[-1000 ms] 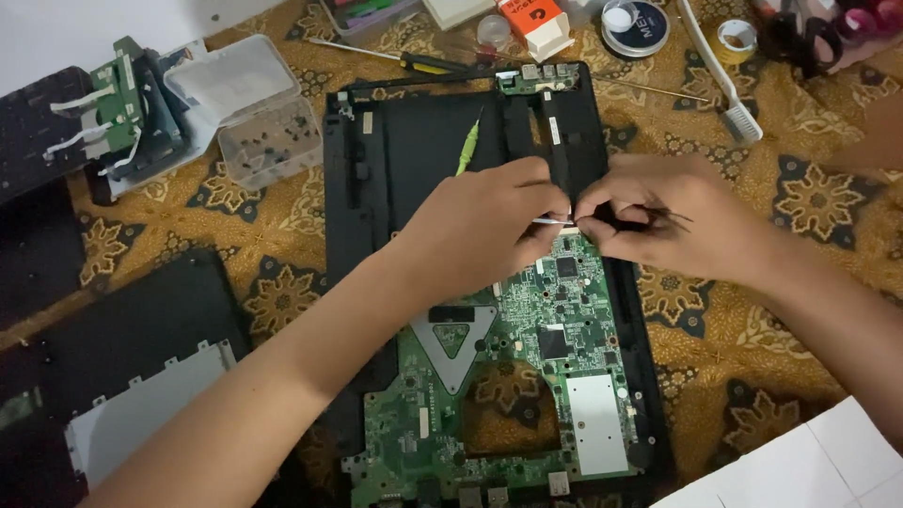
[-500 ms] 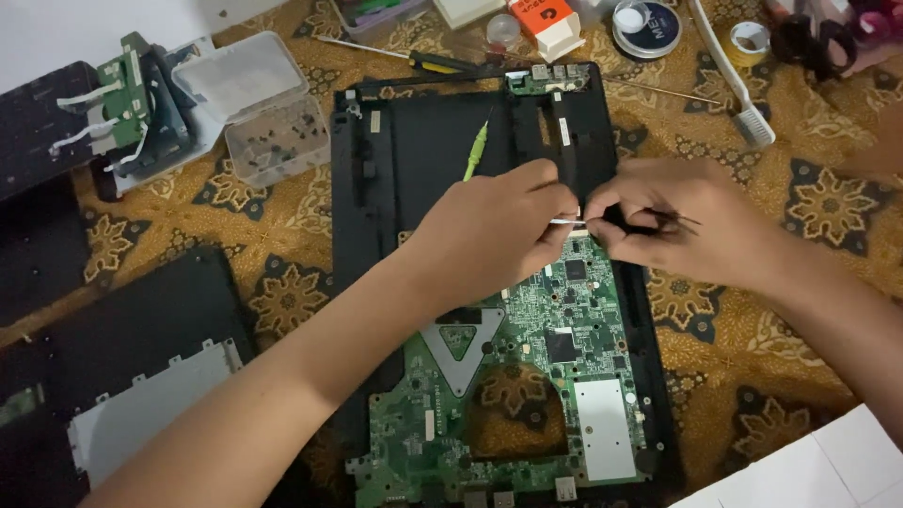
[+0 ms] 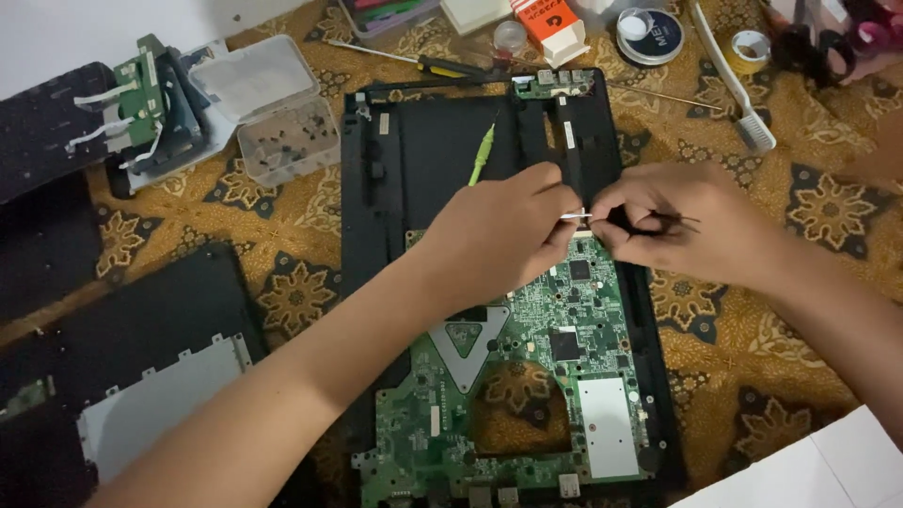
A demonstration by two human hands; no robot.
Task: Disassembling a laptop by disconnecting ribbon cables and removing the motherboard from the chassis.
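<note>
Where both hands work, a brown patterned cloth (image 3: 292, 202) underlies the laptop chassis (image 3: 423, 160).

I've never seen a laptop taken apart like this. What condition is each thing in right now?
Black plastic laptop shell: opened, lying flat.
Green circuit board: exposed in shell.
Clear plastic screw box: lid open.
Left hand: pinching thin white strip.
Right hand: pinching same strip, gripping dark tool.
</note>
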